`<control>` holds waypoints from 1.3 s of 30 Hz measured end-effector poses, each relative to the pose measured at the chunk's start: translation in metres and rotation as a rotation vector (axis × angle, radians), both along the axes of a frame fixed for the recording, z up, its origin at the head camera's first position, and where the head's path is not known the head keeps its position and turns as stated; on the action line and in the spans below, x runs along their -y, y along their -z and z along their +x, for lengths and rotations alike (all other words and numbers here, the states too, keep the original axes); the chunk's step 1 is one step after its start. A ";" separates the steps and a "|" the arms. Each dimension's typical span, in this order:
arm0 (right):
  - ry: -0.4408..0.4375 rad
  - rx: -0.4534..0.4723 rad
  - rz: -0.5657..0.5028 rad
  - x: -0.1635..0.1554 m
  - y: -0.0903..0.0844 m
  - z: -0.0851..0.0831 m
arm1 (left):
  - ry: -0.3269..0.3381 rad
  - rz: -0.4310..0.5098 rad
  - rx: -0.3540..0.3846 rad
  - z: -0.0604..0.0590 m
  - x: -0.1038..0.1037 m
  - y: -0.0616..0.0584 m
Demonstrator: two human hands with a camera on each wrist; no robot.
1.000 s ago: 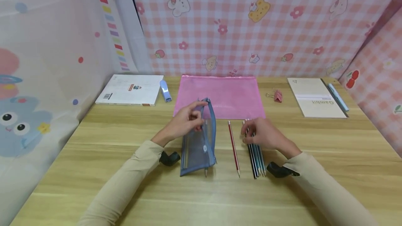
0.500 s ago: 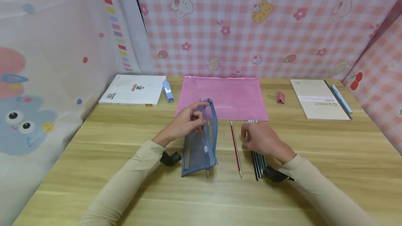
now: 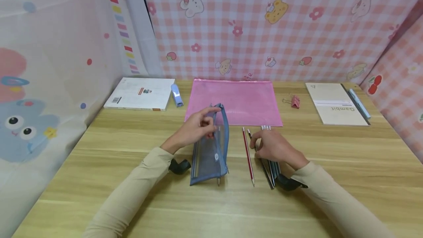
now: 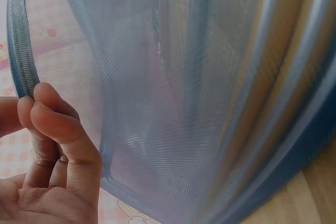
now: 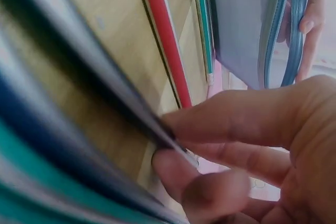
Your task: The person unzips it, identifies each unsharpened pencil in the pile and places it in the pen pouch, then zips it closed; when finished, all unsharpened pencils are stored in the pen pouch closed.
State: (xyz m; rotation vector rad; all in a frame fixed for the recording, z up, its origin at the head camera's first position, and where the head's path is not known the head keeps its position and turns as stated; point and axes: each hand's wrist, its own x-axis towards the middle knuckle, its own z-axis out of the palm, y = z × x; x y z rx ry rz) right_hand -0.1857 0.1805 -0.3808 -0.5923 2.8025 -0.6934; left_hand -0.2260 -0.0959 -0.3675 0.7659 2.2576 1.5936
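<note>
My left hand [image 3: 195, 129] pinches the top edge of a blue mesh pencil pouch [image 3: 206, 161], tilted up on its side with its zip undone. In the left wrist view, fingertips hold the zip edge [image 4: 23, 51]. A black pencil [image 3: 267, 173] is between the thumb and fingers of my right hand [image 3: 277, 148], slanted away from a row of dark and green pencils [image 3: 275, 168], partly hidden by that hand. A red pencil [image 3: 248, 157] lies between pouch and right hand. In the right wrist view, a green pencil [image 5: 202, 19] lies along the pouch's lower edge.
Behind lies a pink zip folder [image 3: 234, 102]. At the back left are a white book [image 3: 142, 93] and a blue stapler [image 3: 176, 96]. To the right sit a pink binder clip [image 3: 295, 102], a cream notebook [image 3: 335, 104] and a light blue pen [image 3: 359, 104].
My right hand has taken the black pencil and drawn its eraser end leftward, apart from the row. The left hand and pouch have stayed in place.
</note>
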 end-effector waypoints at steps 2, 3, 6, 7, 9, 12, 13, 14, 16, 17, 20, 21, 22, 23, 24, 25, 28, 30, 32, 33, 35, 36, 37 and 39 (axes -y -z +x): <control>0.011 0.030 -0.036 0.001 0.000 -0.001 | 0.000 0.003 0.000 0.000 0.001 0.000; 0.018 0.050 -0.065 0.001 0.000 -0.002 | 0.003 0.003 -0.001 0.001 0.001 0.000; 0.053 0.128 -0.182 -0.002 -0.002 -0.003 | 0.012 0.001 -0.003 0.001 0.002 -0.001; 0.065 0.158 -0.240 -0.002 -0.004 -0.004 | 0.014 0.001 -0.003 0.002 0.002 -0.001; 0.082 0.214 -0.369 -0.003 -0.008 -0.007 | 0.014 0.005 -0.001 0.002 0.002 -0.001; 0.092 0.267 -0.574 -0.002 -0.014 -0.012 | 0.008 0.018 0.004 0.002 0.002 -0.002; 0.098 0.275 -0.627 0.000 -0.016 -0.014 | 0.006 0.023 0.006 0.002 0.002 -0.002; 0.105 0.275 -0.673 0.002 -0.018 -0.016 | 0.004 0.026 0.007 0.001 0.002 -0.002; 0.128 0.252 -0.748 0.008 -0.021 -0.018 | 0.003 0.028 0.009 0.002 0.002 -0.002; 0.140 0.232 -0.777 0.012 -0.022 -0.019 | 0.004 0.028 0.011 0.002 0.001 -0.002; 0.177 0.163 -0.876 0.028 -0.024 -0.022 | 0.006 0.026 0.014 0.002 0.000 -0.002; 0.186 0.137 -0.909 0.033 -0.024 -0.023 | 0.005 0.026 0.014 0.002 0.000 -0.002; 0.196 0.116 -0.940 0.038 -0.023 -0.024 | 0.005 0.024 0.014 0.002 0.000 -0.002; 0.205 0.095 -0.962 0.043 -0.023 -0.024 | 0.003 0.021 0.013 0.003 0.000 -0.002; 0.215 0.077 -0.975 0.048 -0.022 -0.025 | 0.000 0.019 0.013 0.003 0.000 -0.002; 0.227 0.061 -0.974 0.052 -0.021 -0.026 | -0.002 0.017 0.013 0.003 -0.001 -0.002; 0.256 0.036 -0.884 0.063 -0.019 -0.025 | -0.007 0.016 0.012 0.004 -0.001 -0.002; 0.259 -0.003 -0.781 0.069 -0.016 -0.022 | -0.009 0.021 0.011 0.005 -0.002 -0.002; 0.253 -0.034 -0.686 0.073 -0.015 -0.018 | -0.010 0.031 0.005 0.005 -0.003 -0.001; 0.245 -0.048 -0.649 0.075 -0.014 -0.016 | -0.011 0.034 0.002 0.006 -0.003 -0.001; 0.218 -0.066 -0.591 0.078 -0.014 -0.012 | -0.011 0.040 -0.003 0.005 -0.003 -0.001; 0.196 -0.059 -0.566 0.078 -0.014 -0.011 | -0.011 0.045 -0.007 0.005 -0.003 -0.001; 0.172 -0.049 -0.540 0.079 -0.014 -0.011 | -0.011 0.047 -0.010 0.005 -0.003 -0.001; 0.117 -0.039 -0.496 0.079 -0.016 -0.011 | -0.010 0.047 -0.017 0.005 -0.003 -0.002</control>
